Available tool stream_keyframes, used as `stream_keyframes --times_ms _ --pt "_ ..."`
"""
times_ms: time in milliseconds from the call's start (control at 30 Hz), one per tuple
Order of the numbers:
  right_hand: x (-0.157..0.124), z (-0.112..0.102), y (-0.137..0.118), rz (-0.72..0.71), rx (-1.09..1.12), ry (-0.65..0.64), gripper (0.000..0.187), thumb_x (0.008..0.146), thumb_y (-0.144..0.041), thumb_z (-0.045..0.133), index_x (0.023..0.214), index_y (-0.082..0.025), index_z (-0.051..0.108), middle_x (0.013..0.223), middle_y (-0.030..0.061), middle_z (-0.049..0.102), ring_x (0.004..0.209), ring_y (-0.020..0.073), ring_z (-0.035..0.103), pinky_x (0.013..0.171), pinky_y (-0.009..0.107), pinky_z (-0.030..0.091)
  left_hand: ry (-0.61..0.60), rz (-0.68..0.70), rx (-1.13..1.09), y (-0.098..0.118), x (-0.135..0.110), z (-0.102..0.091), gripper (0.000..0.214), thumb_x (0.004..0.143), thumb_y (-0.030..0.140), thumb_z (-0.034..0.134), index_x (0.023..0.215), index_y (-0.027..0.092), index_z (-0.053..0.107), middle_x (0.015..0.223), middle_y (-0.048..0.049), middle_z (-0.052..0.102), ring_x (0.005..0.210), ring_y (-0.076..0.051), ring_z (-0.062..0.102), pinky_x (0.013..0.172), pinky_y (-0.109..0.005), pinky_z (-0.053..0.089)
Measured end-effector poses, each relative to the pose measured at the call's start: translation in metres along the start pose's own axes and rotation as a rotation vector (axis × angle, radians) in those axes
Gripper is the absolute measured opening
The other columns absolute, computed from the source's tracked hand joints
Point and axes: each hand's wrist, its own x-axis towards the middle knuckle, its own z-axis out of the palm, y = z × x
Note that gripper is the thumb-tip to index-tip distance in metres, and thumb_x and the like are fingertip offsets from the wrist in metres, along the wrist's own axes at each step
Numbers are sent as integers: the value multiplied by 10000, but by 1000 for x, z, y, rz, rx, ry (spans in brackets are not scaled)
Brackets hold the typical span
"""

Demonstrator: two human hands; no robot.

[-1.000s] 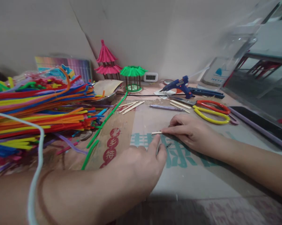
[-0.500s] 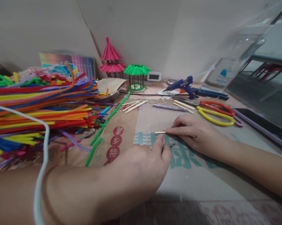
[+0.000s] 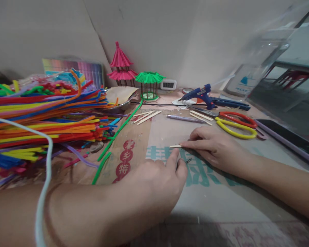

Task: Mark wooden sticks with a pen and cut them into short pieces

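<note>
A short pale wooden stick [image 3: 175,146] lies level above the printed cardboard. My right hand [image 3: 216,147] is closed, its fingertips pinching the stick's right end. Just below the stick is my left hand [image 3: 159,178], fingers bent and pressed together, with the index fingertip close to the stick. Whatever those left fingers hold, if anything, is hidden. Beyond the hands lie a grey-purple pen [image 3: 185,119] and loose pale sticks [image 3: 201,116], with more pale sticks [image 3: 148,117] farther left.
Bundles of coloured pipe cleaners [image 3: 46,109] fill the left side. Behind stand a green-roofed model pavilion [image 3: 149,84], a pink-roofed one [image 3: 121,65] and a small clock [image 3: 168,84]. A blue glue gun [image 3: 199,94], scissors [image 3: 236,127] and a phone [image 3: 288,137] are at right.
The view has shifted very slightly. Both hands and the stick keep practically the same position and grip.
</note>
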Motion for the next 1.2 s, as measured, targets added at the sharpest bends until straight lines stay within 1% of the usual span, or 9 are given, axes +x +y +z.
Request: stream_keyframes --times_ms 100,167,400,533,733,833,967,1067,1200 --pt "0 0 0 -9 1 8 308 995 -197 465 1103 -222 753 889 89 664 780 199 616 666 342 498 -60 5 -9 -1 2 -4 492 841 140 527 1315 14 560 1272 -312 624 542 -236 695 356 -315 488" --pt "0 0 1 -11 0 13 308 998 -208 464 1096 -217 756 889 88 666 774 198 617 660 342 495 -66 3 -8 -1 2 -5 492 848 142 529 1325 22 552 1273 -312 624 548 -230 699 364 -304 490" --pt "0 1 0 -5 6 12 316 996 -207 461 1111 -246 753 890 82 668 794 198 614 685 344 501 21 -14 39 1 1 -2 478 819 100 516 1284 20 588 1255 -298 641 544 -238 698 355 -315 492" --pt "-1 0 0 -2 -4 14 306 992 -195 471 1103 -236 754 901 75 668 803 180 608 697 323 489 64 -2 53 0 0 -1 472 812 117 524 1267 13 595 1256 -302 639 561 -235 704 354 -303 490" --pt "0 -1 0 -9 -10 -8 304 994 -188 470 1112 -225 748 904 76 660 802 171 604 691 303 475 100 -26 58 2 -3 1 469 812 73 488 1265 19 593 1269 -283 639 636 -246 724 375 -301 505" --pt "1 -1 0 -14 -20 -6 299 991 -177 475 1107 -221 747 896 73 663 790 165 601 685 298 469 102 -11 51 2 -4 2 473 823 88 486 1280 5 574 1279 -294 628 715 -266 738 390 -298 513" --pt "2 -1 0 -29 -28 4 294 984 -163 484 1098 -212 751 870 73 666 763 166 601 662 294 459 71 13 45 -1 -2 -2 473 821 77 473 1278 1 566 1287 -291 625 744 -276 741 384 -302 513" --pt "2 -1 0 -46 -28 15 294 981 -155 488 1094 -199 756 855 78 663 757 167 595 658 291 456 23 30 38 -4 -1 -7 436 836 79 470 1251 24 592 1306 -272 622 693 -255 734 386 -305 523" --pt "3 -1 0 -48 -33 10 299 978 -146 488 1098 -193 758 855 83 660 763 173 590 665 293 459 23 30 59 -4 -2 -9 437 835 75 470 1251 25 594 1299 -281 622 532 -202 684 390 -309 528"
